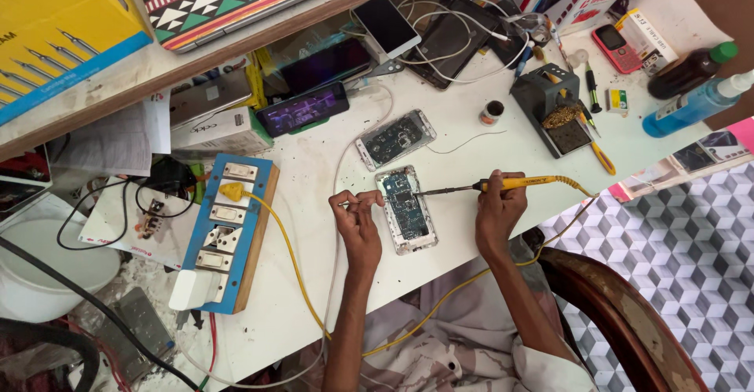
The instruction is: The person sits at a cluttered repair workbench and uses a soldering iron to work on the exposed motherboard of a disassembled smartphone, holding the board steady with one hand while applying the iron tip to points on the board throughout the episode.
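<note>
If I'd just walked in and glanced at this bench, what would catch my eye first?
Probably the opened phone at the middle of the white table, with the right hand holding a yellow soldering iron tip-first to its board while the left hand pinches a thin tool at its left edge. Next, the blue switchboard at left, its yellow cable trailing toward the person.

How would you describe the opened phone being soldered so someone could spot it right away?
On the white table, look just above the person's two hands. The opened phone lies between the left hand and the right hand, its circuit board bared. Unlike the second opened phone farther back, the yellow soldering iron points at it.
</note>
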Motion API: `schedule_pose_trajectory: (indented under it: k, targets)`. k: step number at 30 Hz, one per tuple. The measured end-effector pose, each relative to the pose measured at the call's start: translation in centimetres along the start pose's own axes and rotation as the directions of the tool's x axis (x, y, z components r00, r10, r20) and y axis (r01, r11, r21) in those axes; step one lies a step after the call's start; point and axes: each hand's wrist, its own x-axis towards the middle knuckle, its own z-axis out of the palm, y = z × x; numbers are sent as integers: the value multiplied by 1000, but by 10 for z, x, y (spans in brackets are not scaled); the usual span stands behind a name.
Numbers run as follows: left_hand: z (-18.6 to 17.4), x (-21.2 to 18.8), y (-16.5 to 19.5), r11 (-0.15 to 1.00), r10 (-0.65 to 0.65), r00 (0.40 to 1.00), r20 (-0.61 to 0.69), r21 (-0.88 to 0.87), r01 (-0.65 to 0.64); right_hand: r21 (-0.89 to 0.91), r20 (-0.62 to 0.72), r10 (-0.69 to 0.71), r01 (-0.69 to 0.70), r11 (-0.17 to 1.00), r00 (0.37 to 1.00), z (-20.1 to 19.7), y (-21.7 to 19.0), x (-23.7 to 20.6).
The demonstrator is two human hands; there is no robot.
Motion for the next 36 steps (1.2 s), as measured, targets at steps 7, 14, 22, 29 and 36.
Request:
schedule_pose_trajectory:
  k: [7,14,22,29,36]
  targets:
    - [0,0,2,997,9,1000,1,-80,-9,-89,-18,22,-24,996,1000,2,-5,0]
    - [-1,2,2,998,26,1000,7,-55,-25,-146,4,17,-16,989,1000,4,-8,0]
    - [-1,-1,0,996,-6,1000,3,-94,6,-131,-38,22,-27,991,999,0,-3,1]
    - [-1,2,3,997,2,1000,11,-78,-2,-32,-20,34,-35,999,999,2,-4,2]
    - [-3,1,1,997,34,999,26,-73,-32,-161,-5,-11,10,987,1000,1,-2,0]
